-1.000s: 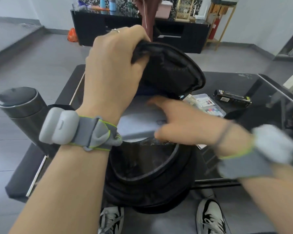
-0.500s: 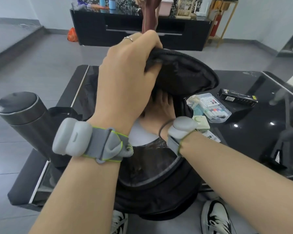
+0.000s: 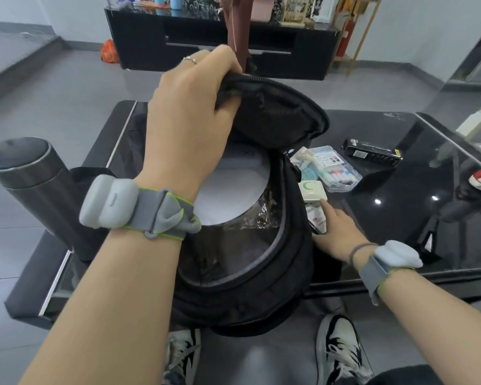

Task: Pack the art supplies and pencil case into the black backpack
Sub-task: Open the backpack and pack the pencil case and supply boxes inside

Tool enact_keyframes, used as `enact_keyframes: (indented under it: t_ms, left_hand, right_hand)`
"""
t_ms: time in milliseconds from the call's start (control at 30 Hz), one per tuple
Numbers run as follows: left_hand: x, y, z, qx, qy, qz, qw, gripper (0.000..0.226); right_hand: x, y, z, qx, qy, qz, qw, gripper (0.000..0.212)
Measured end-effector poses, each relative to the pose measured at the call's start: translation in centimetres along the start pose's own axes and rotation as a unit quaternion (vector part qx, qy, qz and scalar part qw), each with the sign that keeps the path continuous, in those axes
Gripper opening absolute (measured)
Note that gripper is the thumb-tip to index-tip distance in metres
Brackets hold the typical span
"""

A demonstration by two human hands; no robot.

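On glossy black table (image 3: pixel 400 218): left hand (image 3: pixel 189 107) grips backpack (image 3: pixel 247 273) flap; right hand (image 3: pixel 336 234) touches packet (image 3: pixel 315 218), grasp unclear; grey tiled floor (image 3: pixel 53 107).

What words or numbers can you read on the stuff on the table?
No words or numbers can be read here.
Green box: a green curved mark, maybe a "C"; nothing else legible.
Marker case: a label with colour squares, print too small.
Black box: a white label and a yellow patch, too blurred.
Packet by the right hand: red and white print, unreadable.
Backpack: no lettering visible.
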State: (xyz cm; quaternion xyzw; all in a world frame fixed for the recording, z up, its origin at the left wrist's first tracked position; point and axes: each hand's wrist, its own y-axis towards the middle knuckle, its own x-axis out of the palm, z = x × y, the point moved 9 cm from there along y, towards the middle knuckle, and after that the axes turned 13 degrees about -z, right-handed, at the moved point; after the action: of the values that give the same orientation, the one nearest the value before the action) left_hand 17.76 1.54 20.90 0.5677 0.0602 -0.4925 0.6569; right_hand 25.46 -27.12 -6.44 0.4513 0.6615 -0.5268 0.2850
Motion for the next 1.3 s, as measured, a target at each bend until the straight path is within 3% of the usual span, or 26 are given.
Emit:
enact_keyframes:
  t_ms: [133,267,333,500,633,767,867,933,1100,1200,1300]
  left_hand:
    - [-0.1,0.1,-0.3,-0.009,-0.002,0.002,1.000,0.012]
    - [-0.1,0.2,-0.5,-0.004,0.000,-0.002,1.000,0.012]
    - [-0.2,0.3,-0.7,-0.007,-0.002,0.000,1.000,0.011]
    - [-0.2,0.3,-0.8,-0.007,-0.002,0.001,1.000,0.012]
    - [-0.3,0.1,-0.7,-0.004,0.000,0.002,1.000,0.015]
    - [-0.1,0.1,-0.3,-0.006,0.000,0.002,1.000,0.014]
    - [0.0,0.2,-0.3,-0.004,0.003,0.005,1.000,0.013]
    - [0.1,0.1,-0.2,0.000,0.006,0.007,1.000,0.013]
    - [1.0,0.2,0.5,0.013,0.011,-0.015,1.000,0.015]
    - [0.7,0.2,0.1,0.008,0.006,-0.010,1.000,0.015]
    - [0.5,0.2,-0.2,0.003,0.001,-0.004,1.000,0.014]
  right_hand:
    - [-0.8,0.9,0.8,0.016,0.002,0.096,0.995,0.094]
    - [-1.5,1.4,1.3,0.031,0.006,0.130,0.991,0.082]
    - [-2.1,1.3,1.0,0.063,-0.045,0.102,0.992,0.081]
    - [-5.2,-1.9,-0.9,0.070,-0.071,-0.055,0.993,0.067]
    - [-10.5,-9.0,-6.2,0.035,-0.097,-0.040,0.994,0.050]
    - [-9.3,-13.1,-14.9,-0.108,-0.038,-0.013,0.993,0.057]
    - [-5.5,-9.4,-18.6,-0.140,-0.055,0.080,0.985,0.055]
    - [-3.9,-5.8,-18.8,-0.103,-0.086,0.150,0.979,0.055]
    - [-3.7,-1.6,-18.6,-0.060,-0.114,0.221,0.967,0.053]
    - [-4.8,-3.1,-18.8,-0.109,-0.119,0.275,0.948,0.052]
    - [-6.9,-6.7,-17.4,-0.203,-0.090,0.388,0.894,0.033]
